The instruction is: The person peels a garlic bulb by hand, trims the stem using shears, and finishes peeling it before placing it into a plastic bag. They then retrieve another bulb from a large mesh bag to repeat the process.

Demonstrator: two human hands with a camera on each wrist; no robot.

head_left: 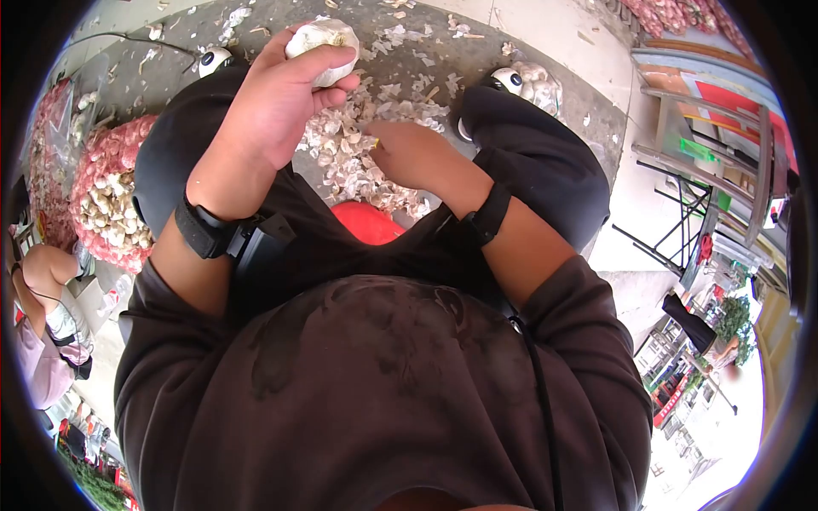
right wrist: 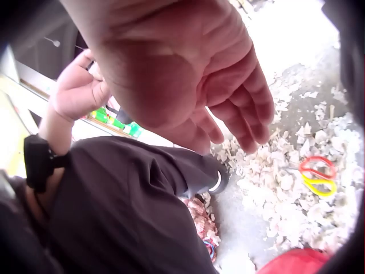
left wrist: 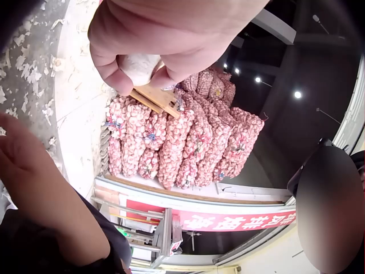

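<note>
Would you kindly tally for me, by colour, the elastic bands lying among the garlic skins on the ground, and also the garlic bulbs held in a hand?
Red elastic band: 1
Yellow elastic band: 1
Garlic bulb, gripped by the left hand: 1
Total: 3
The right hand holds nothing.

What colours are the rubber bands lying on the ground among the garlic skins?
One rubber band is red, the other yellow; the right wrist view shows them best.
</note>
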